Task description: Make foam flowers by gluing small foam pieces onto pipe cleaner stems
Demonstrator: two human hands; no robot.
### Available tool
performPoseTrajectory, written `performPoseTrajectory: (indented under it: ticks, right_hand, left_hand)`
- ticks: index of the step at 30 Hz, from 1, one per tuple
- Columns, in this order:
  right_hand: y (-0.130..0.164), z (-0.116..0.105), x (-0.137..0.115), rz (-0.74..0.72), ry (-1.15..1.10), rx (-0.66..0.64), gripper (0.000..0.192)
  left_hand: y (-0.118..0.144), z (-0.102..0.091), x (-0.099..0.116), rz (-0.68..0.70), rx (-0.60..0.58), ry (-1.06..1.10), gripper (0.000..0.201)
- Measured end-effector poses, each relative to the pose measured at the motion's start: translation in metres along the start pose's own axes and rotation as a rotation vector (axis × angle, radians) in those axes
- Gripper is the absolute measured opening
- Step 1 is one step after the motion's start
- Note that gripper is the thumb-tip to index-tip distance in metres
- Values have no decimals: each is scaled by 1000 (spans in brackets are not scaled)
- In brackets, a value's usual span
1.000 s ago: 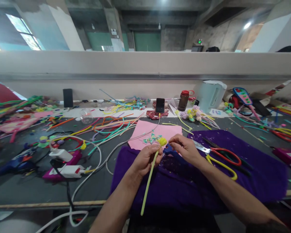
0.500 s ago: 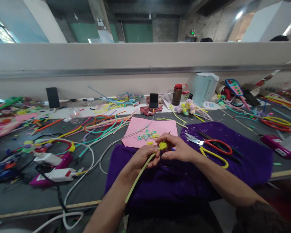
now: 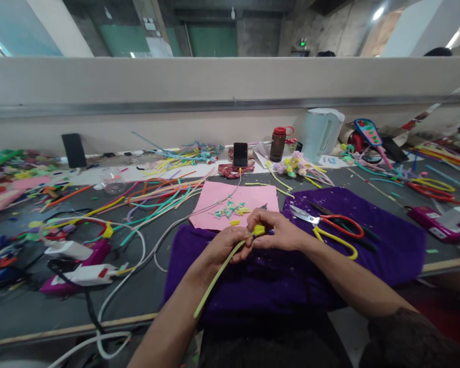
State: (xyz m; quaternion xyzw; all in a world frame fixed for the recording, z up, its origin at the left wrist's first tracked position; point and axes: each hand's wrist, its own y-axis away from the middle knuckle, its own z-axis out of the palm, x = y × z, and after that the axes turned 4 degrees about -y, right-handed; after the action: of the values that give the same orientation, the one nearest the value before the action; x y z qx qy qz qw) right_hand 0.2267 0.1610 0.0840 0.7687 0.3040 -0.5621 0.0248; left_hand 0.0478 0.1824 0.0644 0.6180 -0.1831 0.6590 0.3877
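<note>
My left hand [image 3: 233,246] is closed around a pale yellow-green pipe cleaner stem [image 3: 213,287], which slants down toward me. At its upper end is a small bright yellow pipe cleaner flower [image 3: 258,230]. My right hand [image 3: 281,231] pinches this flower from the right, thumb below and fingers above. A small blue piece and a dark tip show beside the right fingers; what they belong to is hidden. Just beyond my hands, short cut pipe cleaner bits [image 3: 232,209] in teal, white and yellow lie on a pink sheet [image 3: 207,197].
Scissors [image 3: 335,225] with red and yellow handles lie on the purple cloth [image 3: 391,240]. A phone [image 3: 240,155], a brown bottle [image 3: 278,145] and a kettle [image 3: 318,135] stand at the back. Left are loose pipe cleaners [image 3: 164,197], cables and a power strip [image 3: 80,273].
My right thumb and fingers have closed in on the yellow flower, where they stood more apart before. The whole view has shifted slightly.
</note>
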Motion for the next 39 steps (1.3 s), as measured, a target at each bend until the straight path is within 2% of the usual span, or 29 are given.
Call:
performPoseTrajectory:
  ticks: [4, 6, 8, 10, 13, 15, 17, 22, 27, 31, 35, 39]
  right_hand:
    - [0, 1, 1, 30, -46, -7, 29]
    - [1, 1, 2, 41, -99, 4, 37]
    - [0, 1, 5, 15, -182, 66, 48]
    - [-1, 1, 9, -22, -272, 165, 51]
    - [-3, 0, 14, -11, -350, 321, 37]
    - [-4, 2, 15, 39, -334, 383, 22]
    - [-3, 6, 14, 93, -298, 368, 16]
    - [-9, 24, 7, 170, -341, 166, 21]
    - [-26, 43, 2, 243, -517, 66, 23]
    - [-32, 49, 1, 266, -574, 133, 23]
    - [-29, 47, 3, 270, -480, 271, 20]
    - [-26, 43, 4, 290, -447, 290, 20]
  left_hand:
    - [1, 1, 1, 22, 8, 0, 25]
    - [1, 1, 0, 50, 14, 28, 25]
    - [2, 0, 0, 87, 57, 93, 26]
    - [3, 1, 1, 141, 152, 174, 27]
    - [4, 2, 3, 250, 284, 296, 28]
    - [6, 3, 5, 312, 318, 353, 26]
    - [6, 4, 6, 359, 355, 374, 22]
    - [5, 3, 5, 445, 464, 388, 20]
    - [3, -2, 0, 384, 413, 356, 26]
    - [1, -4, -2, 418, 429, 392, 27]
    - [1, -5, -2, 399, 410, 430, 24]
    - [2, -5, -1, 384, 394, 436, 18]
